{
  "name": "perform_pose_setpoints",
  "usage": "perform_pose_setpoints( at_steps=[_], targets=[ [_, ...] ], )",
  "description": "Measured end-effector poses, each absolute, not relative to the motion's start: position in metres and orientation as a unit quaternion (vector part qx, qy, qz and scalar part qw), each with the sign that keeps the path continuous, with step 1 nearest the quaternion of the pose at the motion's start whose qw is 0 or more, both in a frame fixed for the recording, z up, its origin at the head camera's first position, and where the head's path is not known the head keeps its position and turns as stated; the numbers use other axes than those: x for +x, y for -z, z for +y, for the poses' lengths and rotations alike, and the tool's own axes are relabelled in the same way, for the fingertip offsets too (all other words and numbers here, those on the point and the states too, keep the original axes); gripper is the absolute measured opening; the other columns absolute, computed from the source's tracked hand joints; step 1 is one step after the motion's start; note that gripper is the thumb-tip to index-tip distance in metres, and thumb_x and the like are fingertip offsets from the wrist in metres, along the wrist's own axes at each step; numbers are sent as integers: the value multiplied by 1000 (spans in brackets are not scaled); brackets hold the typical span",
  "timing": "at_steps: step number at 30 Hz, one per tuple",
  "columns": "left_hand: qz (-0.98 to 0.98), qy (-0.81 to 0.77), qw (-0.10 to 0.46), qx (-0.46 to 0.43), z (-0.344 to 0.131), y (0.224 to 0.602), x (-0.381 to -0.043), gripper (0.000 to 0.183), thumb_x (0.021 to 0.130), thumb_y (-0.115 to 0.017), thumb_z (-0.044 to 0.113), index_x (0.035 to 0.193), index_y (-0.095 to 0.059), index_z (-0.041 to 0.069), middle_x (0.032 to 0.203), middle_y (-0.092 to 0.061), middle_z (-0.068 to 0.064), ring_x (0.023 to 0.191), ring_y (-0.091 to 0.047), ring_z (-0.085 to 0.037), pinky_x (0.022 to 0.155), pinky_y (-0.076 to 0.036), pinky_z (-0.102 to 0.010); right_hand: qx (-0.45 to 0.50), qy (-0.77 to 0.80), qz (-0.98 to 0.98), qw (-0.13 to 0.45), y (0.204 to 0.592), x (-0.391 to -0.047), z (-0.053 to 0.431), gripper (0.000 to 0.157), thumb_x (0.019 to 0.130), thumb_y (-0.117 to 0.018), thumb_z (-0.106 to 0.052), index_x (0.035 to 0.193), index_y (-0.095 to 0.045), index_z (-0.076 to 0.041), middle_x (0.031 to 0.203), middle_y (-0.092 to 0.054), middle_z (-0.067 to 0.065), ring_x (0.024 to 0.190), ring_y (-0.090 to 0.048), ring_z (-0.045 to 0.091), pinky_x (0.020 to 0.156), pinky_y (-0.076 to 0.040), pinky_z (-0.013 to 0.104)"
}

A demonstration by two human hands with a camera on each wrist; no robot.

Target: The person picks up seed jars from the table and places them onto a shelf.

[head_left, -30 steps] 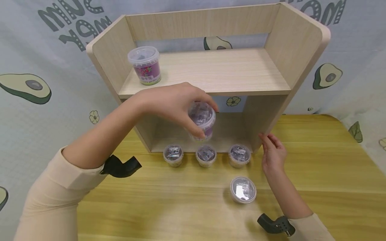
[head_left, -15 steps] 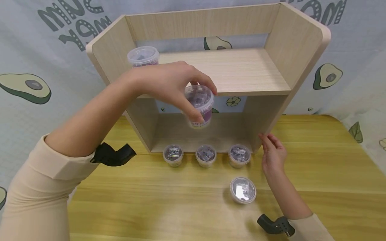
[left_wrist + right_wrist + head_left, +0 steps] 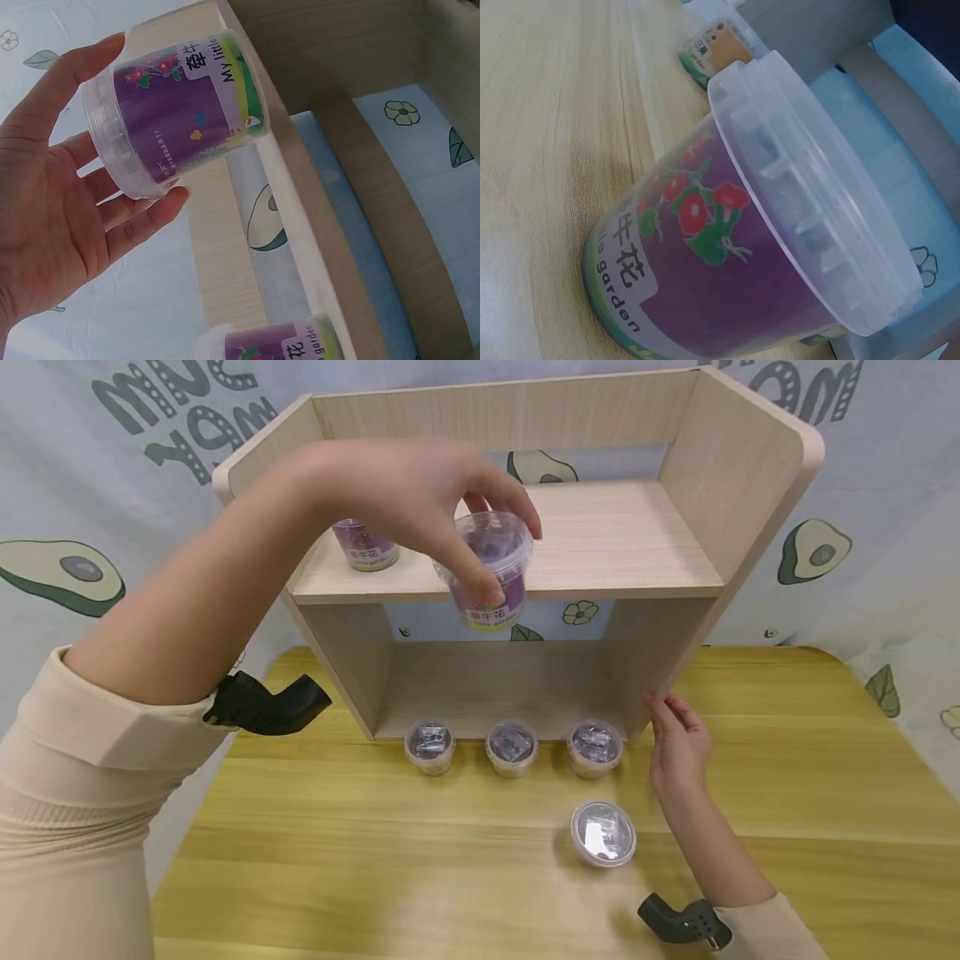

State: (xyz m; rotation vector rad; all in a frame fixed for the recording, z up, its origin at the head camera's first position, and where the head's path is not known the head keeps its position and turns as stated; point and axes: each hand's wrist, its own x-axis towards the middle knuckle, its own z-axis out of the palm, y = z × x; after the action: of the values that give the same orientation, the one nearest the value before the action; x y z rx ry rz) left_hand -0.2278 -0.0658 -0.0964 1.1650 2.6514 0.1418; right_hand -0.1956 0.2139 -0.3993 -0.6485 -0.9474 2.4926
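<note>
My left hand [image 3: 431, 497] grips a clear plastic tub with a purple label [image 3: 491, 589] by its lid rim. This tub is in the air in front of the shelf unit's upper board. In the left wrist view, thumb and fingers spread around the lid of the purple tub [image 3: 180, 112]. Partly hidden behind my left hand, a matching purple tub [image 3: 367, 547] stands on the left of the upper board. My right hand [image 3: 680, 743] holds the lower front edge of the wooden shelf unit's right side panel [image 3: 671, 643].
Three lidded tubs stand in a row before the shelf unit: left tub [image 3: 430, 746], middle tub [image 3: 512, 747], right tub [image 3: 595, 747]. Nearer on the wooden table [image 3: 337, 860] is another tub [image 3: 603, 833]. A purple-labelled tub [image 3: 727, 240] fills the right wrist view, an orange-labelled tub [image 3: 720, 49] beyond it.
My left hand has lifted the purple tub from in front of the lower compartment up to the upper board's front edge. My right hand stays at the side panel.
</note>
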Motion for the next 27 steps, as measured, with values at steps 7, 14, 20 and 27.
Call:
perform_pose_setpoints(
  at_steps=[7,14,20,27],
  targets=[
    [907,-33,99,408,-59,89,-241,69,69,-69,60,128,-51,28,115,-54,10,104,-46,-10,87,-44,-30,-230,-890,-340,199,399,-195,213,17,69,-70,16,77,-65,2,82,-60,8,76,-62,14,75,-51,19],
    [915,-23,91,392,-53,85,-253,70,71,-68,59,131,-49,27,118,-52,7,107,-45,-12,89,-43,-30,-230,-886,-352,196,398,-195,212,16,70,-70,14,78,-65,1,85,-60,7,77,-62,13,74,-51,18],
    [921,-20,100,376,-51,85,-264,70,74,-67,56,133,-48,24,124,-50,3,111,-45,-14,92,-44,-32,-235,-883,-355,196,398,-193,211,16,70,-71,13,78,-65,1,86,-59,6,78,-61,13,74,-51,18],
    [927,-22,103,360,-50,87,-273,69,75,-67,54,133,-48,23,129,-49,1,113,-46,-15,91,-46,-33,-236,-883,-355,196,397,-193,210,16,70,-71,13,77,-65,0,85,-60,7,79,-60,13,74,-51,18]
  ],
)
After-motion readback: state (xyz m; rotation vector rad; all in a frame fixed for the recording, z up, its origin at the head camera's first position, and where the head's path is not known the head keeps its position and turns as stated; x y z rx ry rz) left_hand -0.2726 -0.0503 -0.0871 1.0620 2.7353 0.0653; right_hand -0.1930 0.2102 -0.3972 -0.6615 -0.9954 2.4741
